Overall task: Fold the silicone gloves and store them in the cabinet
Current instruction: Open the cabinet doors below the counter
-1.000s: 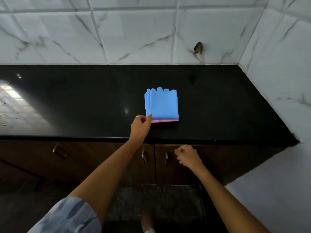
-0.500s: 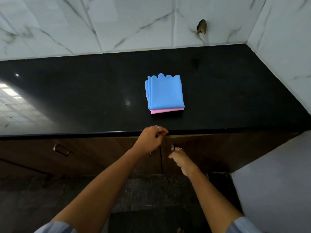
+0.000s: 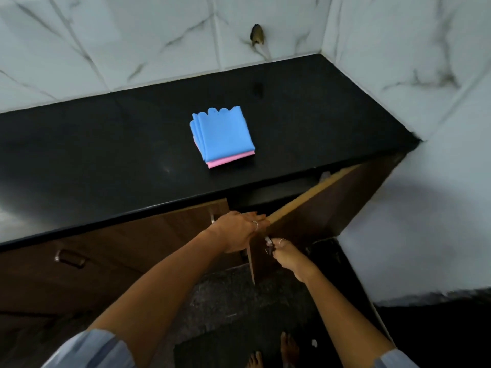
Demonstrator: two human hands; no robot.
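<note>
The folded silicone gloves [image 3: 222, 135] lie in a stack on the black countertop [image 3: 106, 155], blue on top and pink underneath, with no hand touching them. Below the counter, the right-hand brown cabinet door [image 3: 318, 211] stands swung partly open. My right hand [image 3: 285, 254] is closed around the metal handle [image 3: 267, 243] on that door's front. My left hand [image 3: 240, 231] rests over the door's top corner edge. The inside of the cabinet is dark and mostly hidden.
To the left, a shut cabinet door [image 3: 132, 248] carries its own handle [image 3: 69, 257]. White marble-look tiles [image 3: 132, 35] back the counter and a white wall [image 3: 425, 208] closes off the right. My bare feet [image 3: 276, 351] stand on a dark floor.
My left hand has left the gloves and dropped to the cabinet door's edge. My right hand took the handle, and the right door has swung outward from shut.
</note>
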